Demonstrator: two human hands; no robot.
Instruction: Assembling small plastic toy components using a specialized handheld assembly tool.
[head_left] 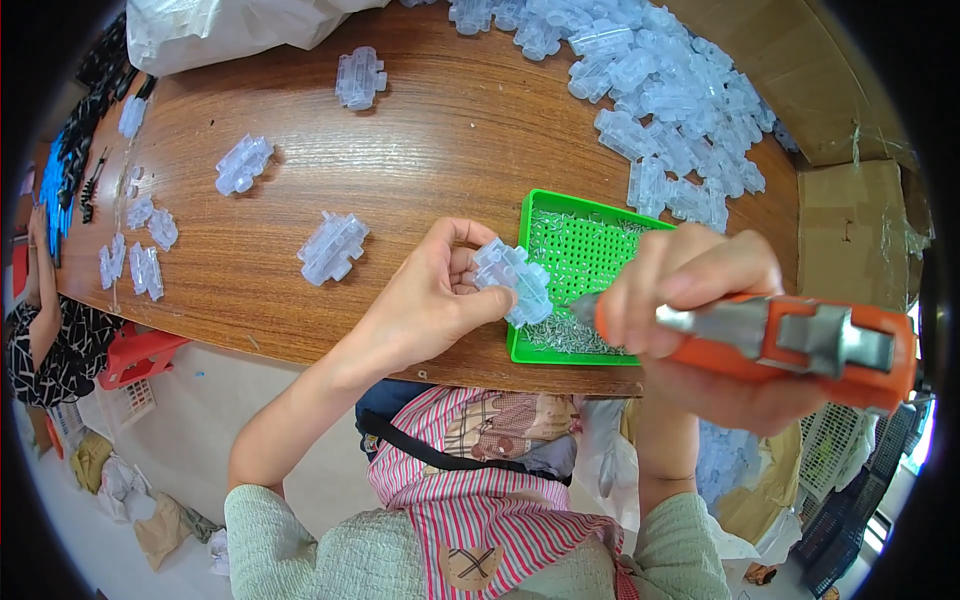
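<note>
My left hand (425, 290) pinches a clear plastic part (512, 278) over the left side of a green tray (517, 290). Small silvery screws (560, 337) lie in that tray, along its near and far ends. An orange and silver power screwdriver (790, 340) is gripped in my right hand (690, 290). Its tip points left toward the clear part, just short of it or touching; I cannot tell which. Both of my hands are closed. Three similar clear parts (333, 248) lie spaced apart on the table to the left.
A large heap of clear plastic parts (670, 90) covers the far right of the brown wooden table (440, 130). Cardboard (850, 220) stands at the right edge. A white bag (230, 35) sits at the far left. Beyond the left table edge, another person's arm (42, 290) shows.
</note>
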